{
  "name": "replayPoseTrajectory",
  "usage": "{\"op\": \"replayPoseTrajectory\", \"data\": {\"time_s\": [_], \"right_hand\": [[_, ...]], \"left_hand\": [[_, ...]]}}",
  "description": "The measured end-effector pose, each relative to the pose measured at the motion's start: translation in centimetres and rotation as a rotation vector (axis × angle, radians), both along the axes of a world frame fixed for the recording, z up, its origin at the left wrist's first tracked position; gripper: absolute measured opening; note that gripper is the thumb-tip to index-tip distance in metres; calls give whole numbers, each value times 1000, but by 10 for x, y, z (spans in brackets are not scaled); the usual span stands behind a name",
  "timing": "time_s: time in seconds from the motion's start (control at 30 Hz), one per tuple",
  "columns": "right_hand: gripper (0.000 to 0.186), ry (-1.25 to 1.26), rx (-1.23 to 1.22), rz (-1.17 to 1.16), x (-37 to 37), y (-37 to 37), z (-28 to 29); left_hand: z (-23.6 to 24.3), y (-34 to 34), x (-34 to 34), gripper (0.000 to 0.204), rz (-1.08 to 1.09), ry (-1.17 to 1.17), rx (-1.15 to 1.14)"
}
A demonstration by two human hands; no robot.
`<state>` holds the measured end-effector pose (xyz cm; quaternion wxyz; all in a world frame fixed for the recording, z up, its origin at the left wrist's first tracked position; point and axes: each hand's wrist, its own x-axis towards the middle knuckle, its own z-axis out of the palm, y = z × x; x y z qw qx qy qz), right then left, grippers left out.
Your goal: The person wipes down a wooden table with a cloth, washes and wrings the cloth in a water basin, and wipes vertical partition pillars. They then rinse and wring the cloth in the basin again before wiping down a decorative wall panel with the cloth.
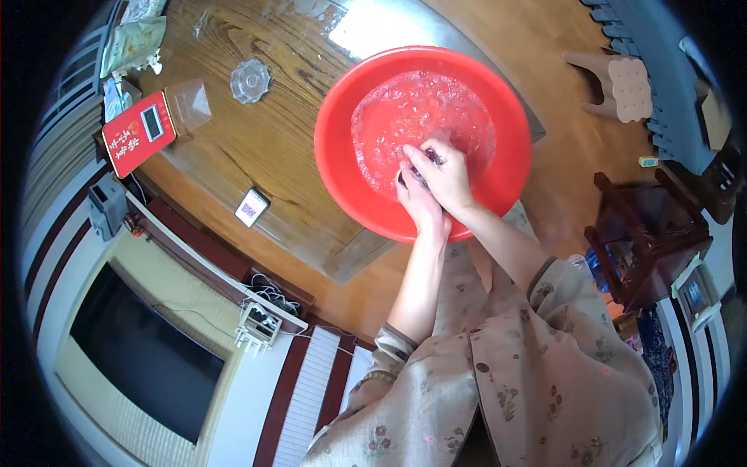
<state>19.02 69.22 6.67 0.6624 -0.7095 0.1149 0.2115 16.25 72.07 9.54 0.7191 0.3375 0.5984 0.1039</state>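
A: Where's the small dark, mostly hidden lump?
B: Between both hands, over the round red plastic basin of bubbly water, at the brown wood-grain counter's edge.
A: Grip?
B: Right grip and left grip curled closed around it. Tightness: can't tell.

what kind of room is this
Most likely a home living room: a large dark screen, probably a television, is at the lower left, beyond a wooden table, and a low stool with a biscuit-shaped seat stands on the right.
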Motion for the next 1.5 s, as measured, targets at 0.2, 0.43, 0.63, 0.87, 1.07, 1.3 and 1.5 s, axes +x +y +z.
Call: {"op": "replayPoseTrajectory", "data": {"time_s": [0.2, 0.43, 0.63, 0.87, 1.07, 1.3, 1.5], "right_hand": [[21, -331, -101, 101, 4, -1, 8], [38, -251, 18, 283, 3, -19, 22], [35, 691, 493, -30, 1, -49, 25], [14, 553, 405, -248, 3, -12, 27], [11, -782, -245, 380, 11, -17, 67], [11, -1282, -169, 491, -4, -15, 101], [17, -1610, -258, 607, -18, -11, 99]], "left_hand": [[-4, 14, -5, 28, -140, -65, -93], [-5, 18, -22, 38, -36, -102, -120], [0, 20, -22, 20, -780, -85, 1225], [22, -3, -7, 20, -363, 16, 531], [28, 48, -24, 33, -375, -236, -304], [80, 68, 31, 44, -879, -78, -570], [88, 65, 51, 32, -1492, 69, -650]]}}
